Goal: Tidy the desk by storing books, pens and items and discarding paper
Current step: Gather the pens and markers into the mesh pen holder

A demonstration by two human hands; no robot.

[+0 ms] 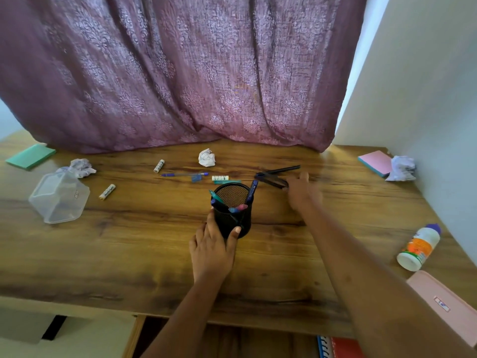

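Left hand [214, 244] is wrapped around the lower wall of the black mesh pen holder [233, 215], thumb on the front, fingers round the left side. The holder stands upright at mid-bench, several pens [251, 191] leaning inside it. Right hand [302, 192] is stretched out past the holder, fingertips on the near end of the black pens [276, 174], which lie crossed on the bench [129, 241]. That hand is blurred and seen from the back, so there's no telling whether it has actually closed on them.

Left of the black pens lie a teal marker [227, 181], a blue pen [184, 174] and three small white labelled sticks [107, 192], their print too small to read. Behind them sits a crumpled paper ball [206, 157], with another [81, 167] at far left behind a tipped clear tub [59, 197], and a third [401, 167] touching a pink pad [375, 162] on the right. A green pad [31, 156] lies at the far left.

A glue bottle [419, 248] lies on its side, and a pink case [446, 306] is cut off by the frame edge and partly hidden behind the right forearm. Book spines [338, 347] peek out below.
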